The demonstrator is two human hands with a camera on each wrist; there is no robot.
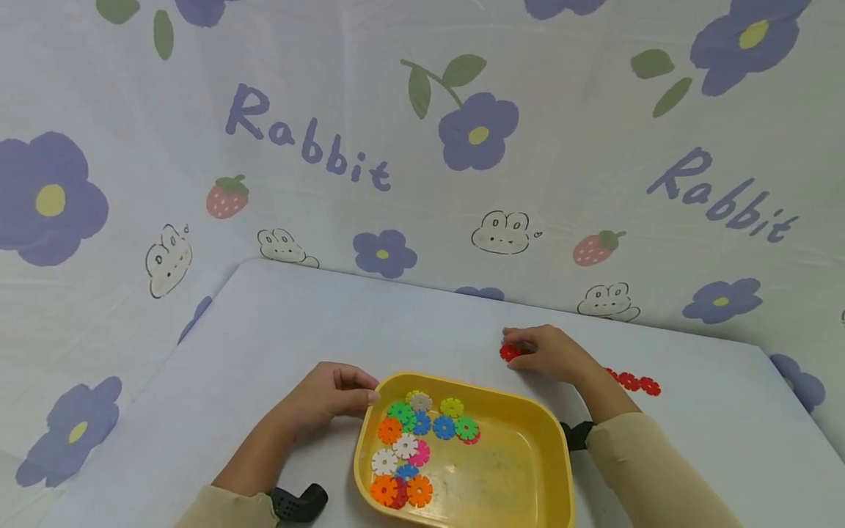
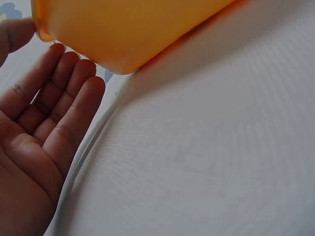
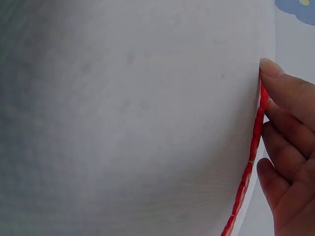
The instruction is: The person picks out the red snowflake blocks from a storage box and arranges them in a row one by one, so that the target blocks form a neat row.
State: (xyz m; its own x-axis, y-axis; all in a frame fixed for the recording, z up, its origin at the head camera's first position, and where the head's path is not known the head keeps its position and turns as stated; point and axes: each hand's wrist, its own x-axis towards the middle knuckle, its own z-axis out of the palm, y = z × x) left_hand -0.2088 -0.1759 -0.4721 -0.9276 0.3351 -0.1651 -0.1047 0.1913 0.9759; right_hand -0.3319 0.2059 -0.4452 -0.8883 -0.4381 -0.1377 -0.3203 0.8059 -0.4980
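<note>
My left hand (image 1: pixel 330 394) is at the far-left corner of a yellow plastic tray (image 1: pixel 549 440). In the left wrist view its thumb touches the rim, while the fairly straight fingers (image 2: pixel 64 123) lie against the outer wall. Behind the tray, my right hand (image 1: pixel 548 353) pinches a red snowflake disc (image 1: pixel 510 353) between thumb and fingers. More red snowflake discs (image 1: pixel 630 381) lie in a row to the right, partly hidden by my wrist. Seen edge-on in the right wrist view, the red row (image 3: pixel 243 184) runs down from my thumb; whether the discs are joined, I cannot tell.
Several loose snowflake discs, including a green disc (image 1: pixel 400 412), a white disc (image 1: pixel 384 462) and an orange disc (image 1: pixel 419 490), sit mostly along the tray's left side. A white table (image 1: pixel 370 315) carries everything. Behind it hangs a rabbit-patterned cloth (image 1: pixel 422 205).
</note>
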